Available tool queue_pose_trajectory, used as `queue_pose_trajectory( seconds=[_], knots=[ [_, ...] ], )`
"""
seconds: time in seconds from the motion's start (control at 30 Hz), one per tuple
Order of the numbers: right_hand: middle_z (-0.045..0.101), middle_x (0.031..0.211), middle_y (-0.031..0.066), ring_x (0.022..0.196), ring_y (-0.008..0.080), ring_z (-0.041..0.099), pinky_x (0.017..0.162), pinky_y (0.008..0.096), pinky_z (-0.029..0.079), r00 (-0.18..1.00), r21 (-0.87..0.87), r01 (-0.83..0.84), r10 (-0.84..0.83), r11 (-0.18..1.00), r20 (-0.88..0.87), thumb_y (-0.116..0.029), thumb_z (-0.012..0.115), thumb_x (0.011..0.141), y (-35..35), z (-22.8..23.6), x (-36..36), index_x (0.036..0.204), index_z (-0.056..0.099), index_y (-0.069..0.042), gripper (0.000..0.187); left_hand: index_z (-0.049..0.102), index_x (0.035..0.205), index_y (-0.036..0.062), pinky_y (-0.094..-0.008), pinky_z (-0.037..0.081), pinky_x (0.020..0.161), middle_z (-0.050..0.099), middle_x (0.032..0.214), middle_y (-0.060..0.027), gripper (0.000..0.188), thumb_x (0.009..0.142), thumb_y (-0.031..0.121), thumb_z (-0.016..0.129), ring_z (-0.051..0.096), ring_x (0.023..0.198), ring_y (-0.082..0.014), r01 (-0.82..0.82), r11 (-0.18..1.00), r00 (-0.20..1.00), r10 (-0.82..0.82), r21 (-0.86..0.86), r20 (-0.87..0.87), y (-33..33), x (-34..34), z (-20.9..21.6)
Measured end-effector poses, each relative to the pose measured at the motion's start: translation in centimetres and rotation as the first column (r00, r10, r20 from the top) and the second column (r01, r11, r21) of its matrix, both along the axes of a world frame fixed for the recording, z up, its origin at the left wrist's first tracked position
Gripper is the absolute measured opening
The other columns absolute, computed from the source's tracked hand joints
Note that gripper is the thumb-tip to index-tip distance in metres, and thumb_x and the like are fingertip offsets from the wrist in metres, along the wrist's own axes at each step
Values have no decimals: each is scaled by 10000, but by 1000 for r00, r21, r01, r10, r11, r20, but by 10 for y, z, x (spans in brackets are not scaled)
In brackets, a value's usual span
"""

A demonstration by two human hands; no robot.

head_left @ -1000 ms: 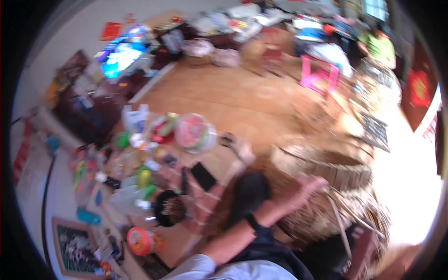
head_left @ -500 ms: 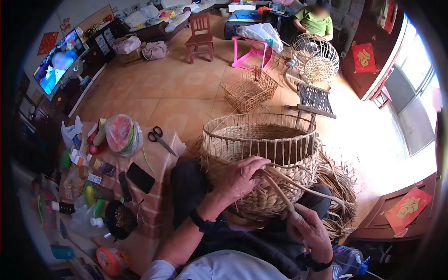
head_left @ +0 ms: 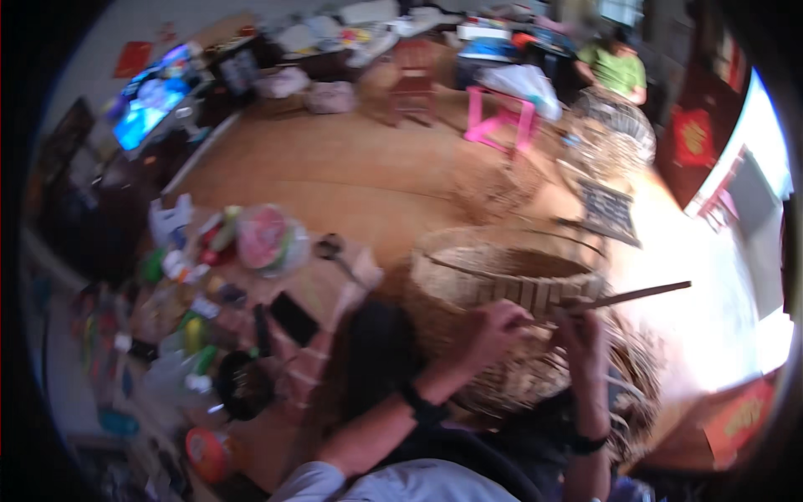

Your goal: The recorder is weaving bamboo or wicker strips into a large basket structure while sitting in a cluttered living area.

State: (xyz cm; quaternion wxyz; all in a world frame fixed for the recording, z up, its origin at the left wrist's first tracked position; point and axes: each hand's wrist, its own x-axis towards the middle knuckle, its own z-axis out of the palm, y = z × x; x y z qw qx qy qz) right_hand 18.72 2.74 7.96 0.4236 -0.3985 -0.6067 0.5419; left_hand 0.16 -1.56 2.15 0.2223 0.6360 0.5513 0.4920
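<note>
The mouth of the woven basket (head_left: 523,381) admits a hand from above. At the near rim, the left hand (head_left: 492,333) and right hand (head_left: 583,333) obstruct frontal access; a projecting brown strip (head_left: 642,294) bars the right side. Leftward, the cluttered table (head_left: 322,341) restricts clearance; passage continues over the floor (head_left: 326,171) beyond.

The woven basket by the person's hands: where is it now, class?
In the head view, the woven basket is right of centre, just beyond the left hand and right hand, to the right of the table.
</note>
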Motion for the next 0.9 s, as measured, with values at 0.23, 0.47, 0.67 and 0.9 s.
queue_pose_trajectory(
  seconds=[0.23, 0.47, 0.67, 0.9],
  knots=[
    [674, 879, 71, 776, 136, 662, 710, 280, 553, 999, 17, -33, 34, 999, -11, -229, 629, 1024, 53, 10, -24, 1081, 614, -20, 217, 325, 1550, 84, -475, 490, 955, 641, 1170, -180, 865, 828, 219, 782, 615, 1083, -378, -3, 998, 931, 23, 57, -364, -13, 10, 3],
    [586, 758, 71, 693, 134, 592, 646, 310, 486, 908, 209, -124, 26, 970, 417, -96, 585, 941, 50, 29, -43, 895, 595, -10, 98, 392, 1469, -101, -487, 403, 1047, 588, 1121, -145, 975, 820, 555, 709, 563, 1073, -269, -191, 981, 388, 44, -33, -920, -25, 43, 17],
    [617, 822, 124, 679, 325, 642, 576, 428, 474, 582, 578, -307, -331, 757, 743, -131, 733, 832, 26, 12, -38, 793, 585, -31, 183, 542, 1266, -21, -444, 399, 961, 550, 1084, -124, 749, 727, 424, 812, 553, 1056, -284, -92, 985, 761, -26, -148, -649, -13, 35, -2],
    [614, 848, 177, 716, 416, 629, 588, 490, 465, 684, 646, -172, -382, 744, 622, -124, 681, 886, 31, -29, -34, 941, 534, -45, 176, 555, 1238, 17, -467, 406, 932, 575, 1096, -123, 679, 650, 181, 854, 559, 1064, -328, -40, 999, 880, 26, -20, -474, -7, 31, -26]
  ],
)
